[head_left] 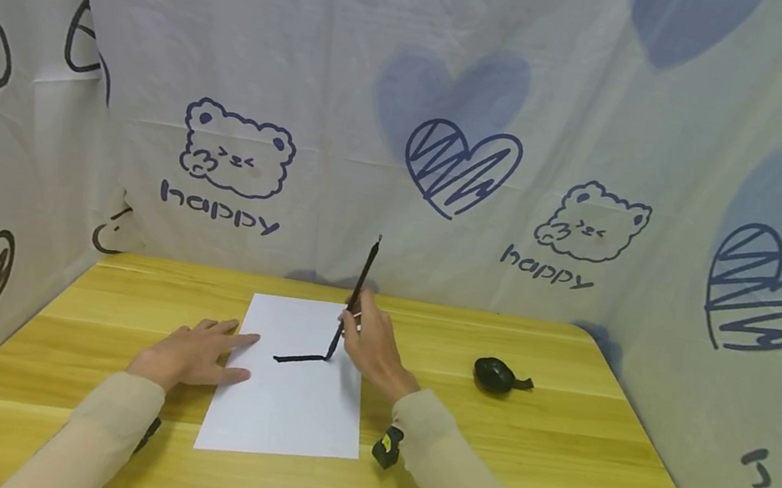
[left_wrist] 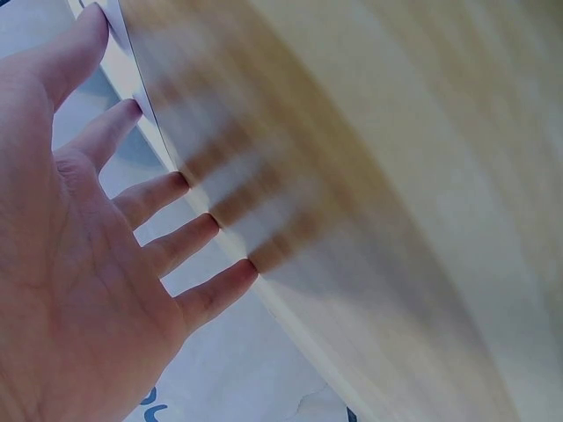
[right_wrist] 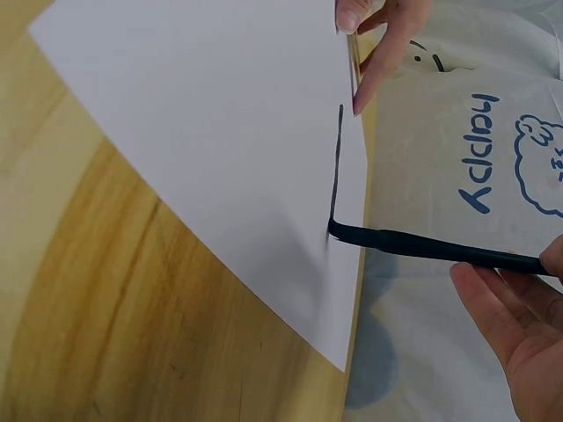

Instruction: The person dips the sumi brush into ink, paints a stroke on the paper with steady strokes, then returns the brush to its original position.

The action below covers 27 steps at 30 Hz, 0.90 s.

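Yellow tabletop (head_left: 522,483) lies beneath the white paper (head_left: 281,422), your left hand (head_left: 192,353) spread at its edge. Your right hand (head_left: 375,347) pinches the brush (head_left: 367,264), its tip touching the black line (head_left: 301,359); you seem mid-stroke, so keep pressure even.

A pale curtain (head_left: 341,68) (printed with hearts (head_left: 461,168) and cartoon bears (head_left: 237,154)) hangs behind the yellow wood-grained table (head_left: 572,457).

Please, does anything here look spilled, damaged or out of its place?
Nothing stands out. The paper bears one black line, with no visible blots or tears. The right hand holds the brush, tip at the line's end; the left hand rests at the paper's edge.
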### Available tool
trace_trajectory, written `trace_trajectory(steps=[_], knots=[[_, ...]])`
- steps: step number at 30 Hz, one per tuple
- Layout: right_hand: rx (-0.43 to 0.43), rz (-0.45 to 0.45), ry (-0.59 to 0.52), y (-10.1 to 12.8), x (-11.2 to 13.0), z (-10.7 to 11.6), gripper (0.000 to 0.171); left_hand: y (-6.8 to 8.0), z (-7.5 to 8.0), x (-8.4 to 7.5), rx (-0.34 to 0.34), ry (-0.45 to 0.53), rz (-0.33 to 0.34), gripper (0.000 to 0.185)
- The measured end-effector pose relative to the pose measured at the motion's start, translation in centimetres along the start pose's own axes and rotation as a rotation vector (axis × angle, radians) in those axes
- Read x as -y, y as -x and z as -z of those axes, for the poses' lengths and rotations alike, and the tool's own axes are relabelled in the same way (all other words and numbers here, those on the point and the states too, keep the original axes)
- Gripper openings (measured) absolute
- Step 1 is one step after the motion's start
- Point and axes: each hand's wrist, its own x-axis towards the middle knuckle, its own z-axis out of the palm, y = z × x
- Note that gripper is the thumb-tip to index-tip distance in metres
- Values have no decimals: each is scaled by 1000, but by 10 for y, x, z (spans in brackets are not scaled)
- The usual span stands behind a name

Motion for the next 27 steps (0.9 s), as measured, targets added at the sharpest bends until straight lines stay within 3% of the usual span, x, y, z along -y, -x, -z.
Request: trace_trajectory(steps=[27], knots=[[-3, -3, 15, 0, 4, 3, 8, 2, 3, -2, 5, 8, 2, 75]])
